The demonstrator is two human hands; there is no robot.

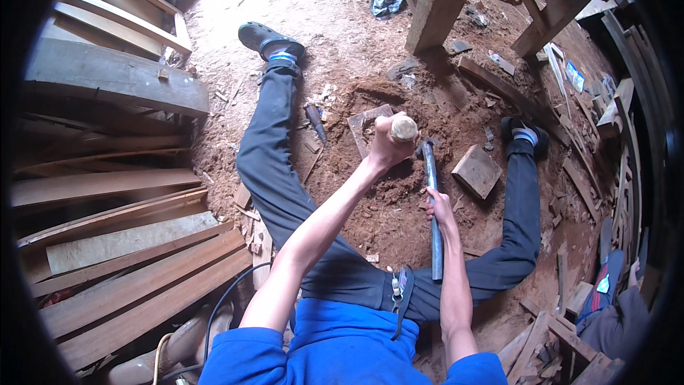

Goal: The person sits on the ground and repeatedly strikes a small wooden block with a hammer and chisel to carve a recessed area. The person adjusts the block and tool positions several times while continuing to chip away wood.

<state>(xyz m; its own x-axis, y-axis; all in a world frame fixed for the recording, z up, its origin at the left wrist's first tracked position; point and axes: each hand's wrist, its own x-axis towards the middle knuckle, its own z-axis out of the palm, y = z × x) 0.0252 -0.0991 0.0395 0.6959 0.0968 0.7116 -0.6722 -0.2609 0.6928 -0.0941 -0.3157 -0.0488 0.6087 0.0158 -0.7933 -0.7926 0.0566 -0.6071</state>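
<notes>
My left hand [390,148] is closed around a round pale wooden piece [405,128], seen end-on with its flat top facing up; its lower part is hidden. To the right, my right hand [439,208] grips a hammer [436,242] partway along its blue-grey handle. The hammer's head lies at the far end, close to the left hand, and is hard to make out. A flat wooden board [361,130] lies just left of the left hand. Right of the hammer, a squarish wooden block [477,171] rests on the sawdust.
My legs stretch out on both sides over sawdust-covered ground [377,221]. A dark pointed object [315,124] lies by my left leg. Stacked planks [128,192] line the left side. Thick wooden posts [442,7] stand ahead. Another person's dark sleeve [616,324] shows at lower right.
</notes>
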